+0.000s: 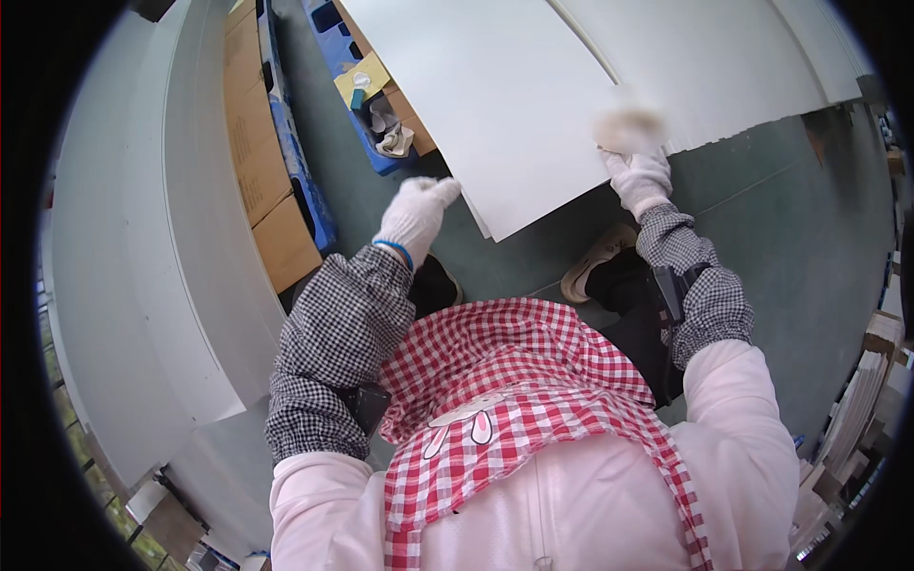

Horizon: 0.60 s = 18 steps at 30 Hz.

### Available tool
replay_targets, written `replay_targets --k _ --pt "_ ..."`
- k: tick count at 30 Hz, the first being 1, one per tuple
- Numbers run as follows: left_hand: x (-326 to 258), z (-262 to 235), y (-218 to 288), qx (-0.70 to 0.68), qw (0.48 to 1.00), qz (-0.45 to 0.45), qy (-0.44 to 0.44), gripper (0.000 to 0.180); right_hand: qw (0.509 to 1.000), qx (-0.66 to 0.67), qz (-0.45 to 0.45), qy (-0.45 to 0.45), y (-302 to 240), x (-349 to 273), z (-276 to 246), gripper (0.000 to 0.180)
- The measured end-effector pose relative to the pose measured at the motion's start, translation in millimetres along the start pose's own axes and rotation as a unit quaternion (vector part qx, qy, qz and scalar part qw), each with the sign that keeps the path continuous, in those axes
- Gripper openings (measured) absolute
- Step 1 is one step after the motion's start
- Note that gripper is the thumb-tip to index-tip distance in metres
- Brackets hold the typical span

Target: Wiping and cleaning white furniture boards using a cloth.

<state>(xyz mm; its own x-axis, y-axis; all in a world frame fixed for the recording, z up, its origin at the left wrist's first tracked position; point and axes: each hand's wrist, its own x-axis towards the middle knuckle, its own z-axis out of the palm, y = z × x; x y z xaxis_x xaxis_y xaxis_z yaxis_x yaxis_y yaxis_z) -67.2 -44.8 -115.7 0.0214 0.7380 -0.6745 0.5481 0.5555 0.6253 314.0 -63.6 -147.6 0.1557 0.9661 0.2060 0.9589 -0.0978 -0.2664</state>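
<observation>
A large white sheet (495, 105) lies in front of me, its near corner pointing toward my feet. My left hand (416, 217), in a white knit glove, hovers just left of that corner, fingers loosely curled and holding nothing that I can see. My right hand (640, 179), also gloved, grips the sheet's near edge, with a blurred patch right above it. Checked sleeve covers reach both wrists. A second white sheet (724, 57) overlaps the first on the right.
A long white panel (143, 238) stands along my left. Flat cardboard boxes (267, 171) rest on a blue pallet (305, 181). A small pile with a yellow card and rags (381, 114) lies at the back. Stacked boards (857, 409) stand at right. The floor (781, 209) is green.
</observation>
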Motion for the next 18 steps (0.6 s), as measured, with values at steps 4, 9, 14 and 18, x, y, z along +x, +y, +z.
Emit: replay_targets --k 4,9,14,18 --pt "-21 58 -16 -0.261 0.934 -0.138 -0.204 0.037 0.998 0.02 0.048 -0.02 -15 -17 16 0.067" --pt "-27 113 -52 -0.527 0.767 -0.205 -0.305 0.038 0.986 -0.022 -0.118 -0.114 -93 -52 18 0.072" --pt "-40 145 -29 -0.546 0.818 -0.177 -0.01 0.034 0.984 0.036 -0.147 -0.097 -92 -55 8 0.066" --pt "-37 154 -39 -0.582 0.793 -0.162 0.08 0.026 0.981 0.052 -0.149 -0.114 -99 -54 3 0.063"
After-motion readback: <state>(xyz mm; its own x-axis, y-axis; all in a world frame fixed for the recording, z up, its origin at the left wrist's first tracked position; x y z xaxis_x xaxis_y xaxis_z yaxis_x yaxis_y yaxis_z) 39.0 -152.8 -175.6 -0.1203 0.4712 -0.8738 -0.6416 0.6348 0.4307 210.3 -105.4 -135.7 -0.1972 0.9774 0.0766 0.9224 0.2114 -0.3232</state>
